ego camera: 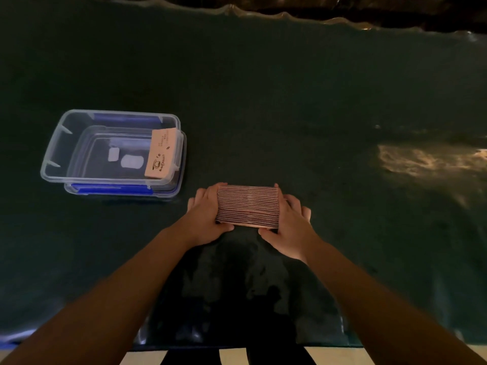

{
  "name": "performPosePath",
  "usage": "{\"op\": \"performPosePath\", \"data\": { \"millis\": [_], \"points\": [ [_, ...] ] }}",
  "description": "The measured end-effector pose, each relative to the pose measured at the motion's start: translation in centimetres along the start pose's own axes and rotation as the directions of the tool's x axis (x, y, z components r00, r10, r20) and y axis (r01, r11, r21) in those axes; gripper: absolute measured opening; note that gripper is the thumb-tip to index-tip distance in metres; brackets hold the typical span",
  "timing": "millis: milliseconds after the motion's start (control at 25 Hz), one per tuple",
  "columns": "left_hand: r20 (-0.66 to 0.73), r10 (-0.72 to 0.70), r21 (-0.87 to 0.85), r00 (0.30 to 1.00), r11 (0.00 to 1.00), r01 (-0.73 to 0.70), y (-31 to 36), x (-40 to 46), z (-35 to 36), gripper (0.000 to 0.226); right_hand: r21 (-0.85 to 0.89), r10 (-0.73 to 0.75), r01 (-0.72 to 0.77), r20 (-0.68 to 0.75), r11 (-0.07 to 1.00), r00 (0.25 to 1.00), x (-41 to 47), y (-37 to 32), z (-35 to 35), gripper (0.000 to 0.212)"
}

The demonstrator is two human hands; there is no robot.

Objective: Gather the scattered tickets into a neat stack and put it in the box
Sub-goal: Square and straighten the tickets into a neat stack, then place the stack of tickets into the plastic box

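The stack of tickets (247, 206) stands on its edge on the dark green surface (290, 101), so you see the thin edges of the tickets like many lines. The stack looks neat and even. The left hand (205, 217) presses on the left end of the stack and the right hand (290, 225) presses on the right end. Both hands are closed around the stack, with the thumbs at the near side and the fingers at the far side. The stack sits between the two hands, touching both.

The clear plastic box (52, 156) is up and to the left of the stack, near it but not touching. The box is open at the top. It seems to rest on its lid (110, 189), which has blue clips. Inside the box, one more batch of tickets (161, 154) leans against the wall closest to the stack. It is light pink with a small cup drawing on it.

A bright patch of light (411, 159) lies on the surface far to the right of the stack.
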State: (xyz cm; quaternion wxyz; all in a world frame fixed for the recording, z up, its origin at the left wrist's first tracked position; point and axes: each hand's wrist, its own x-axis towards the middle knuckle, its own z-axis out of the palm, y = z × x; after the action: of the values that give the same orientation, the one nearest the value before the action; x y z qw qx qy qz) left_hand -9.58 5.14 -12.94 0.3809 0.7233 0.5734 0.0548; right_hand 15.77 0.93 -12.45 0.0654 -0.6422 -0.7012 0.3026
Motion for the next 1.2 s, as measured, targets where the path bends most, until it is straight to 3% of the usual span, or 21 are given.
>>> {"op": "performPosePath", "data": {
  "millis": [120, 320, 680, 840, 1000, 1080, 1200],
  "points": [
    [0.007, -0.007, 0.016, 1.000, 1.000, 0.006, 0.0, -0.3, -0.1, 0.106, -0.029, -0.005, 0.006, 0.017, 1.000, 1.000, 0.1, 0.1, 0.1, 0.103],
    [-0.062, 0.027, -0.026, 0.998, 0.999, -0.029, 0.2, -0.4, -1.2, 0.098, 0.050, 0.007, -0.003, -0.091, 0.999, 0.996, 0.9, 0.0, -1.2, 0.092],
    [0.008, -0.008, -0.088, 1.000, 0.996, 0.009, -0.1, -0.9, -1.7, 0.095, 0.110, 0.072, -0.074, 0.022, 0.991, 0.997, 1.1, -0.4, -1.3, 0.091],
    [0.074, 0.030, -0.291, 0.997, 0.957, -0.008, 0.7, -2.0, -4.1, 0.089, 0.228, 0.100, -0.125, 0.121, 0.965, 0.988, 0.7, -1.9, -3.8, 0.090],
    [0.068, 0.051, -0.619, 0.996, 0.785, 0.002, 1.8, -4.4, -8.6, 0.085, 0.553, 0.044, -0.159, 0.215, 0.818, 0.976, 0.5, -5.4, -6.8, 0.087],
    [0.025, 0.037, -0.818, 0.999, 0.575, -0.001, 1.9, -5.4, -10.5, 0.088, 0.673, 0.009, -0.194, 0.268, 0.714, 0.963, 0.9, -8.4, -7.8, 0.088],
    [-0.042, 0.002, -0.970, 0.999, 0.240, -0.042, 2.0, -6.4, -12.9, 0.088, 0.691, -0.006, -0.230, 0.322, 0.685, 0.947, 1.6, -14.0, -8.4, 0.089]
  ]
}}
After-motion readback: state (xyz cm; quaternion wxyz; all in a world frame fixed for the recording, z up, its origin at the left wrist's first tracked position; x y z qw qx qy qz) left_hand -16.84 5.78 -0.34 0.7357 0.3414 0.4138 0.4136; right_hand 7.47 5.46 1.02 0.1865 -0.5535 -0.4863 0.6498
